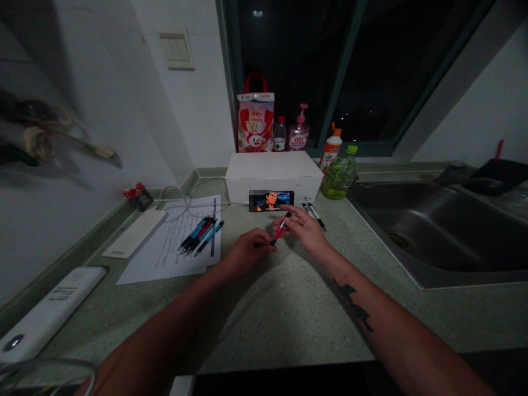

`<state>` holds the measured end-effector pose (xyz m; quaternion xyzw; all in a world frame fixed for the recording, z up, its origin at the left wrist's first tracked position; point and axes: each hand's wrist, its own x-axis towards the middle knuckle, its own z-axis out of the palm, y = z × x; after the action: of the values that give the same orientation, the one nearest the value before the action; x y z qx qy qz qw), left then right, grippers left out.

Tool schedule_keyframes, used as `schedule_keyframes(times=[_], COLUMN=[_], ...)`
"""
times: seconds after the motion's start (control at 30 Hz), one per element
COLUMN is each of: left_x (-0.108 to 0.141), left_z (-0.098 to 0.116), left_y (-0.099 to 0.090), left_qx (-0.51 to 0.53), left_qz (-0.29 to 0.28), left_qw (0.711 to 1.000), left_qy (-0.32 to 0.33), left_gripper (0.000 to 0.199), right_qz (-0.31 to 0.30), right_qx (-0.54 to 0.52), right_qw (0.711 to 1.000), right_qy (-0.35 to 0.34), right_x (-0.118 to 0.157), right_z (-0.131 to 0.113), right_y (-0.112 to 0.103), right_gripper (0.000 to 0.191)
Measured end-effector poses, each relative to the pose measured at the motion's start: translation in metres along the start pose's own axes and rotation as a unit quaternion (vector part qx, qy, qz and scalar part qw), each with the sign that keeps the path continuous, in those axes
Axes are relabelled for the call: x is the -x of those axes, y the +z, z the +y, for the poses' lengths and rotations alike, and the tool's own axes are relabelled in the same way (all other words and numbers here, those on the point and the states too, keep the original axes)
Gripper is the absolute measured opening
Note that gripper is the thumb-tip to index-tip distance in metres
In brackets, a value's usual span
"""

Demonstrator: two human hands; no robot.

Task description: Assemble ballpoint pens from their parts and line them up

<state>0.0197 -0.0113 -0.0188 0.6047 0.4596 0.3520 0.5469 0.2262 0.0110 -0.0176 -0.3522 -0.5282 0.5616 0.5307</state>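
Roughly at the middle of the table (pixel 297 324), a speckled green stone top, the right hand (pixel 300 231) and the left hand (pixel 248 252) sit close together but not clasped, with the forearms reaching in from the bottom corners and converging. The right hand pinches a red-and-black pen (pixel 279 231) between thumb and fingers, palm turned down and wrist slightly raised, so the pen slants across the narrow gap toward the left hand. That hand is loosely curled, its fingertips (pixel 269 247) at the pen's lower end; whether they actually grip it cannot be told. Just beyond the right hand, two black-and-white pens (pixel 315 216) lie on the table, apparently kept within easy reach. A smartphone (pixel 271 201) stands sideways against a white cardboard box (pixel 273 176), likely propped so that its screen, showing a cartoon figure, faces the person. To the left, a bundle of blue and black pens (pixel 198 235) rests on printed papers (pixel 169 247), seemingly grouped apart from the pair nearer the right hand. A white cable (pixel 190 199) loops behind the papers, and a steel sink (pixel 412 231) is set into the table on the right.
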Motion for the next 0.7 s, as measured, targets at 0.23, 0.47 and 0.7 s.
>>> schedule_keyframes(times=[0.23, 0.47, 0.7], left_x=[0.003, 0.0035, 0.0047], left_z=[0.0031, -0.0005, 0.0003], left_y=[0.0016, 0.0048, 0.0053], left_qx=[-0.127, -0.13, -0.118], left_qz=[0.058, 0.051, 0.031], left_qw=[0.989, 0.987, 0.99], left_qy=[0.053, 0.073, 0.074], left_gripper=[0.016, 0.012, 0.011], right_qz=[0.042, 0.05, 0.06], right_qx=[0.038, 0.058, 0.053], right_qw=[0.998, 0.997, 0.997], right_qy=[-0.018, -0.005, 0.006], right_x=[-0.0008, 0.0021, 0.0006], right_z=[0.0058, 0.0006, 0.0032], right_y=[0.0071, 0.0084, 0.007], right_gripper=[0.065, 0.056, 0.069])
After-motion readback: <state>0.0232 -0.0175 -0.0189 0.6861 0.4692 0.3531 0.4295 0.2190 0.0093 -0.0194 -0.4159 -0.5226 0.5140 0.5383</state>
